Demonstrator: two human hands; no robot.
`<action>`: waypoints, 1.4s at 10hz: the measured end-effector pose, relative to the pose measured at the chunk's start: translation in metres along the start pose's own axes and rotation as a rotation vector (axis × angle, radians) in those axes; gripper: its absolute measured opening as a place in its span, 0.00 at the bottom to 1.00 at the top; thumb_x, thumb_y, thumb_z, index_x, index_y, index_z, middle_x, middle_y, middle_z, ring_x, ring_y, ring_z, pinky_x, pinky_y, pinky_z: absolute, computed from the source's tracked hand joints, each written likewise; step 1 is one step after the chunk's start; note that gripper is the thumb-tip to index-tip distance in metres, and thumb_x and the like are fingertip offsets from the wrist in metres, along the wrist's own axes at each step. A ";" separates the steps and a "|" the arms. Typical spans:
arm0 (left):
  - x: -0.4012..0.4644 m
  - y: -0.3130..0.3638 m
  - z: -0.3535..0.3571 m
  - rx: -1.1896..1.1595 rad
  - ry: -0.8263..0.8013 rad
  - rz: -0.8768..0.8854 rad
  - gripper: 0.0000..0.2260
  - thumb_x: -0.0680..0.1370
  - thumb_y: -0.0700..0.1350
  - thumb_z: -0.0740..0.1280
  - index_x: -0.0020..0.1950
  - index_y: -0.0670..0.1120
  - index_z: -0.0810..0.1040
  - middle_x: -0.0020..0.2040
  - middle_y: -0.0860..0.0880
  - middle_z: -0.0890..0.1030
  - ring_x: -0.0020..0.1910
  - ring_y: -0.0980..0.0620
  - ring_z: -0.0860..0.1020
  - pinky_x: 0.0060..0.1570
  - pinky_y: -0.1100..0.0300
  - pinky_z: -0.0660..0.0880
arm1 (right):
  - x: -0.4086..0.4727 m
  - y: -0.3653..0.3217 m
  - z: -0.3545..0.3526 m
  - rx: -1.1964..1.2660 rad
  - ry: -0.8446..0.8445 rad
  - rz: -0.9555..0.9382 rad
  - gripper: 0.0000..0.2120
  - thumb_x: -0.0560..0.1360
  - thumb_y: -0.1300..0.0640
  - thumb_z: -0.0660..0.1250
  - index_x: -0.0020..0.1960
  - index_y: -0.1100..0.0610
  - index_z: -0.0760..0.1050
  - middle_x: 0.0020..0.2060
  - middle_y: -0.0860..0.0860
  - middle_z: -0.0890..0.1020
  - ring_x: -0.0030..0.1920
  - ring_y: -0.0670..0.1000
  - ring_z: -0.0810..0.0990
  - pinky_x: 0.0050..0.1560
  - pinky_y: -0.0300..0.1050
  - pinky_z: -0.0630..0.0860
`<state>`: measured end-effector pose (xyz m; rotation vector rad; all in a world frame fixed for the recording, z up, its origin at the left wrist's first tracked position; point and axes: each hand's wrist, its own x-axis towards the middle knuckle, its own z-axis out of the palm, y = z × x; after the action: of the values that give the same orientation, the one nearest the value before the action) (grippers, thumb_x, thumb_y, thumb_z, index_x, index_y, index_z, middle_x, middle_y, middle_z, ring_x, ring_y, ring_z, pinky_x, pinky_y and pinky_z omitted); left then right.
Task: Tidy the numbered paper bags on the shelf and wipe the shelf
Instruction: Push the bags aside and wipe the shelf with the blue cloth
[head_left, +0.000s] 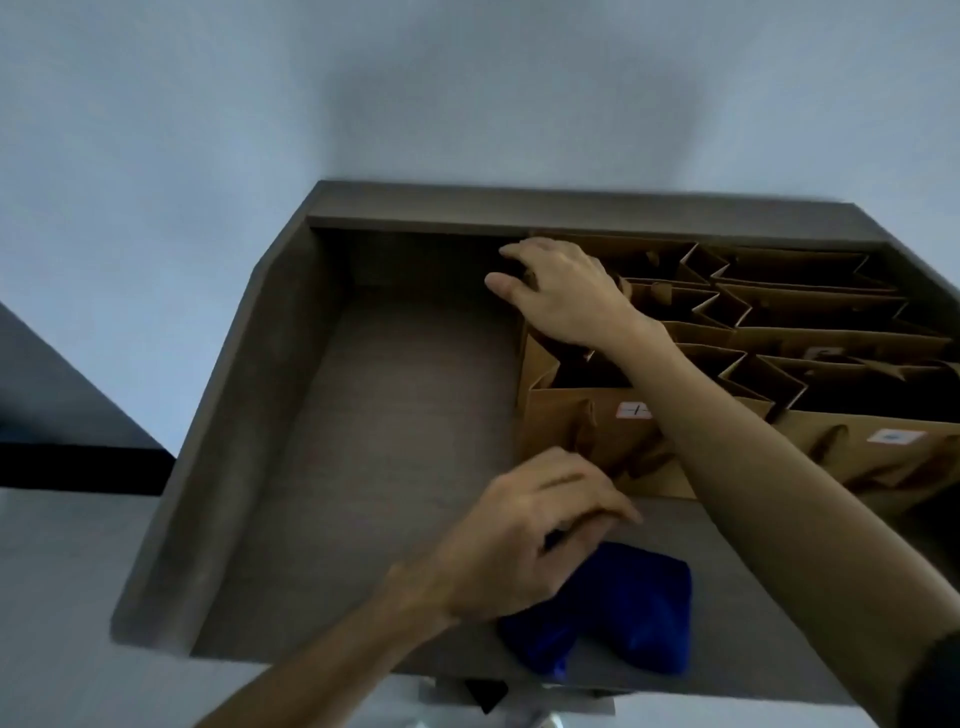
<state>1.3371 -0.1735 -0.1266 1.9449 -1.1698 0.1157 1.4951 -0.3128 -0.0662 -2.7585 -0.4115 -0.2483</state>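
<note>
Several brown paper bags stand packed together on the right half of a dark grey shelf (395, 415). The front left bag (597, 441) carries a white label marked 1. Another labelled bag (883, 457) stands to its right. My right hand (561, 291) reaches across the bags and rests on the top left edges of the back ones, fingers spread. My left hand (524, 540) hovers low at the shelf front, fingers curled over a folded blue cloth (634, 618). Whether it grips the cloth is unclear.
The left half of the shelf floor is bare, bounded by a raised left wall (234, 415) and a back wall (571, 228). A pale wall rises behind. A dark surface (62, 415) sits at far left.
</note>
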 end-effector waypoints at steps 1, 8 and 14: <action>-0.006 0.000 0.026 -0.049 -0.203 -0.078 0.12 0.80 0.43 0.65 0.63 0.44 0.77 0.62 0.47 0.75 0.62 0.53 0.70 0.63 0.54 0.69 | 0.002 0.000 0.015 -0.103 -0.077 0.040 0.28 0.81 0.36 0.50 0.76 0.48 0.63 0.77 0.52 0.62 0.78 0.56 0.54 0.75 0.63 0.52; -0.099 -0.095 -0.027 0.602 -0.021 -0.475 0.22 0.79 0.64 0.56 0.72 0.62 0.65 0.72 0.57 0.68 0.67 0.52 0.69 0.63 0.52 0.66 | 0.006 0.017 0.028 -0.142 -0.026 -0.026 0.23 0.81 0.38 0.50 0.67 0.46 0.75 0.75 0.49 0.66 0.77 0.55 0.55 0.72 0.63 0.53; -0.084 -0.098 -0.023 0.633 0.111 -0.584 0.21 0.79 0.59 0.60 0.71 0.56 0.70 0.72 0.54 0.70 0.64 0.51 0.73 0.60 0.54 0.69 | 0.007 0.014 0.027 -0.159 -0.055 -0.034 0.23 0.81 0.38 0.50 0.67 0.45 0.75 0.75 0.49 0.65 0.77 0.56 0.54 0.72 0.63 0.53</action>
<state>1.3722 -0.0794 -0.2102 2.7182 -0.4727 0.3041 1.5094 -0.3140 -0.0938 -2.9220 -0.4722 -0.2226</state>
